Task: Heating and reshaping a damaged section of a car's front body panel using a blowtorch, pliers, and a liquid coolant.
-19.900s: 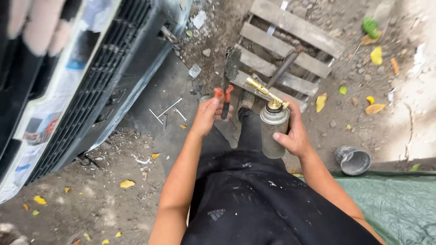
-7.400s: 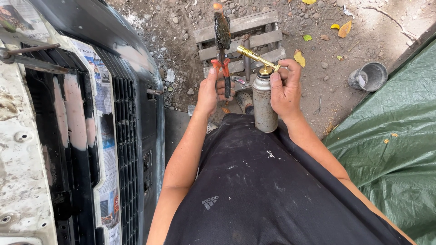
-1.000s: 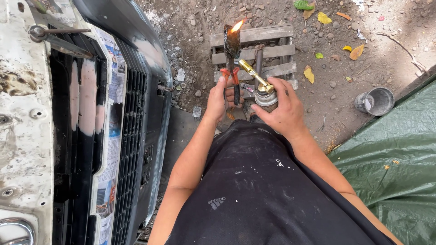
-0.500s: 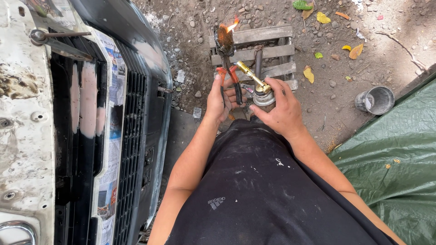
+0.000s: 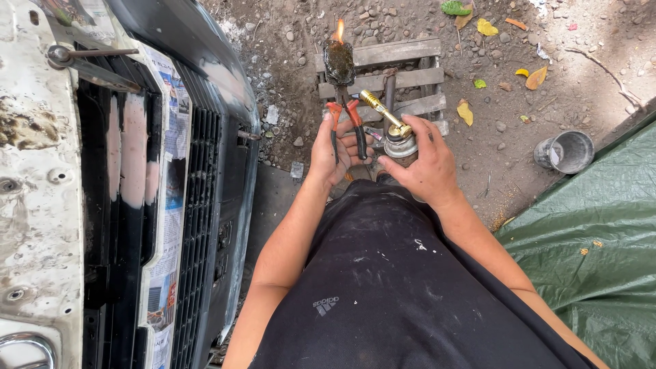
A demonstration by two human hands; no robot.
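From the head view, my left hand is closed around the red handles of a pair of pliers, which pinch a dark charred piece held out over the wooden pallet. My right hand grips the top of a gas torch, its brass nozzle aimed at the piece. I judge the heating well underway: 1 small flame burns on the piece's far tip, though most of it looks unlit. The car grille stands at left.
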